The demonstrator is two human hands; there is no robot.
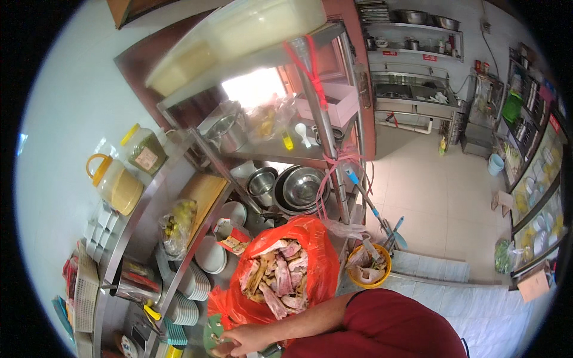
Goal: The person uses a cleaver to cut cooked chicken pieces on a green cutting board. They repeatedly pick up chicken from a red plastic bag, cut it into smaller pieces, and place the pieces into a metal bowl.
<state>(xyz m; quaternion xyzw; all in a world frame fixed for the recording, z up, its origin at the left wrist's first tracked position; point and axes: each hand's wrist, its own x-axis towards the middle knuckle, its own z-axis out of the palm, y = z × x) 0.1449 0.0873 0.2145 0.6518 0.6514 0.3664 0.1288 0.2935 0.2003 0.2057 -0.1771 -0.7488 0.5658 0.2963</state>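
My right hand (246, 339) reaches in from the lower right over a green cutting board (212, 326), fingers curled downward. Small pale scraps lie on the board beside it. Whether the fingers grip anything is hidden at the picture's lower edge. Just below the wrist shows part of a metal tool with a dark handle (271, 351), cut off by the frame. Beyond my forearm, an open red plastic bag (323, 255) holds many raw, bony meat pieces (283, 275). My left hand is out of view.
Stacked bowls (183, 308), plates (210, 254) and a red-and-white carton (233, 236) line the counter's left side. Metal basins (305, 188) stand behind the bag. To its right sits a yellow basket (380, 279) with scraps. A steel shelf post (329, 143) rises nearby.
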